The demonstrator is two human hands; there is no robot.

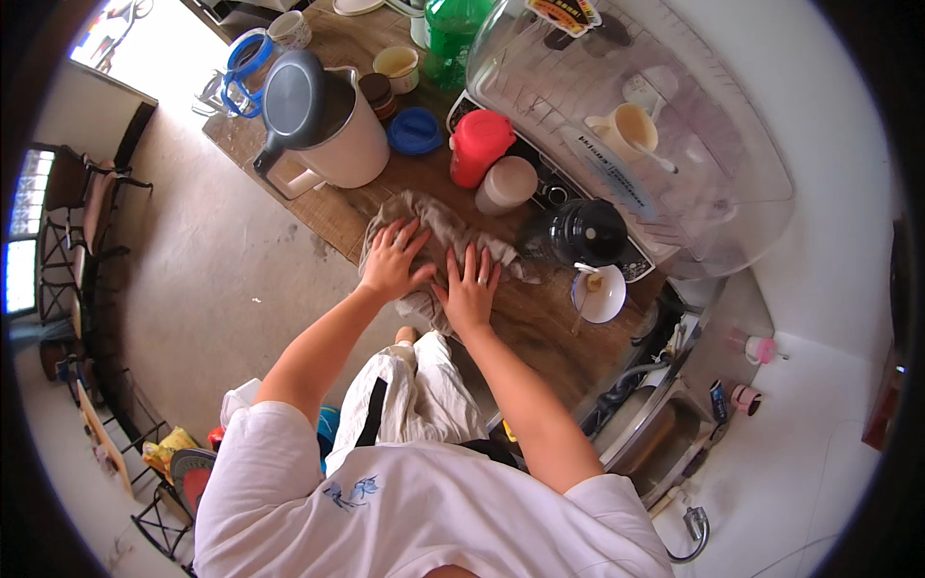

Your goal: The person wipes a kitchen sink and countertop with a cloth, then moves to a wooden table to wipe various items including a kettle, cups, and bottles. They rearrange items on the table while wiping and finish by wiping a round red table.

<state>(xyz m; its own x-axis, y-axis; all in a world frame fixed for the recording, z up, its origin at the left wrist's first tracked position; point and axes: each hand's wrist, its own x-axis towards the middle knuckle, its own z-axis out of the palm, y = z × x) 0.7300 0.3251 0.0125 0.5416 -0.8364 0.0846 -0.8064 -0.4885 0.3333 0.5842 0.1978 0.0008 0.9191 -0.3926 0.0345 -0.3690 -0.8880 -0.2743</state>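
A brown wooden table (540, 332), crowded along its far side.
A crumpled grey-brown cloth (438, 217) lies at the near edge; at far left stands a white pitcher (352, 149) with a grey lid, then a flat blue lid (415, 131), a red bottle (477, 149) and a pale cup (506, 185); to the right, a black-topped container (588, 231) beside a small white bowl (605, 301).

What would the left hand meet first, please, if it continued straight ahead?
Beyond the crumpled cloth under it, the left hand would probably meet the red container first, though depth is unclear.
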